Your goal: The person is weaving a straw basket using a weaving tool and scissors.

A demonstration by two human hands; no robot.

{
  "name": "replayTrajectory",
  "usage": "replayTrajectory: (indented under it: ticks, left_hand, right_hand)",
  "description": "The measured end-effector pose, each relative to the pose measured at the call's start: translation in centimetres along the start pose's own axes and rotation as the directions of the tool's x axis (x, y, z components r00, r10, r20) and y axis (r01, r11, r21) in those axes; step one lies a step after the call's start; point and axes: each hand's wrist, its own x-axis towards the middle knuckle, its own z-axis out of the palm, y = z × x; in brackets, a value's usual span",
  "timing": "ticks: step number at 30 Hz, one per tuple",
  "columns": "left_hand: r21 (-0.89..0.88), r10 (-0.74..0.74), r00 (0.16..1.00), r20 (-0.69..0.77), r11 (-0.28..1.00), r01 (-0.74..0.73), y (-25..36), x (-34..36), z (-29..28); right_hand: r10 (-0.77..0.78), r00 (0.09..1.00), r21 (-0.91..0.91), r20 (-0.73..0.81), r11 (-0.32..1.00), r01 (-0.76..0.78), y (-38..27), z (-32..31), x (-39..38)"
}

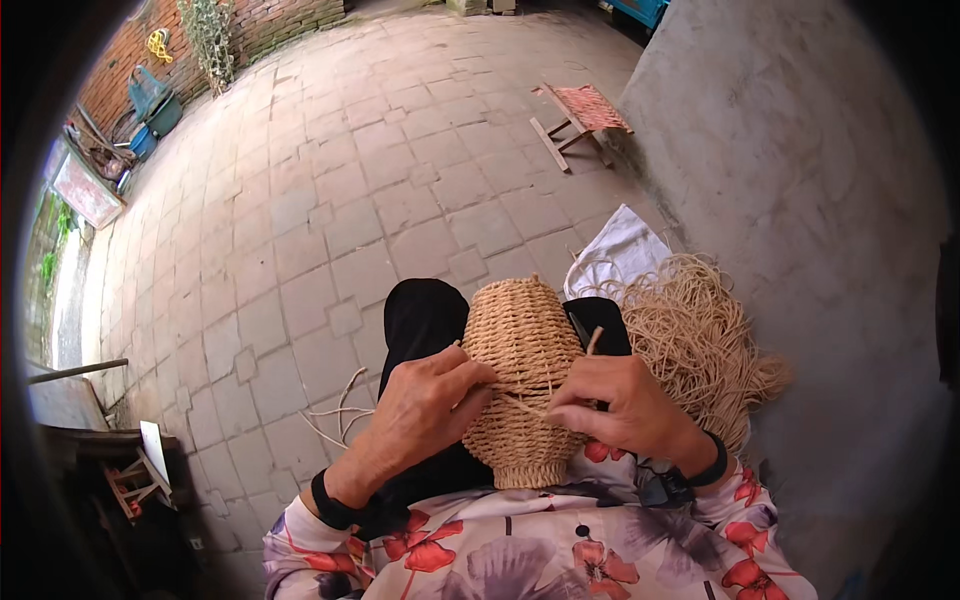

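My left hand (428, 400): fingers curled, thumb drawn in near the forefinger, both against the left side of a woven cord basket (522, 325); whether a strand is caught between them, I cannot tell. My right hand (618, 402): half closed at the basket's right side, thumb and forefinger pinching a thin cord strand (530, 405) that slants across the front. A short cord end (596, 338) sticks up just beyond the right knuckles. Basket lies over my lap, between my black-clad knees (424, 315), long axis pointing away from me. Tan, in close horizontal rows; rounded sides, narrower at both ends, a ribbed band at the end nearest my body. Dark line or gap across its middle, between my hands. Right of my knees, a tangled heap of tan cord (700, 340), beside a white cloth (622, 250).
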Motion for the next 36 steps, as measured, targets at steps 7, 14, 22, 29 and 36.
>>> replayTrajectory:
  ticks: [7, 14, 22, 29, 36]
  left_hand:
    - [0.095, 0.172, 0.979, -0.11, 0.982, -0.162, 0.7, 1.1, -0.6]
    - [0.012, 0.132, 0.979, -0.156, 0.991, -0.131, 0.4, 0.8, 0.2]
    - [-0.011, 0.1, 0.983, -0.157, 0.995, -0.103, -0.1, 0.8, 0.5]
    - [-0.112, -0.052, 0.99, -0.134, 0.993, 0.037, -0.6, 0.0, 1.5]
    - [-0.478, -0.347, 0.926, -0.149, 0.845, 0.239, -0.5, -0.7, 2.1]
  right_hand:
    - [0.031, 0.984, -0.006, -0.175, 0.999, -0.032, 0.8, 1.3, 2.4]
    - [-0.021, 0.991, -0.056, -0.129, 0.998, 0.014, 0.4, 4.3, 3.4]
    - [-0.135, 0.95, -0.136, -0.281, 0.986, 0.1, 0.8, 5.3, 3.3]
    - [-0.064, 0.961, -0.037, -0.268, 0.998, 0.056, 0.5, 5.5, 3.0]
    - [0.001, 0.96, 0.085, -0.28, 0.996, 0.023, 0.3, 5.1, 2.9]
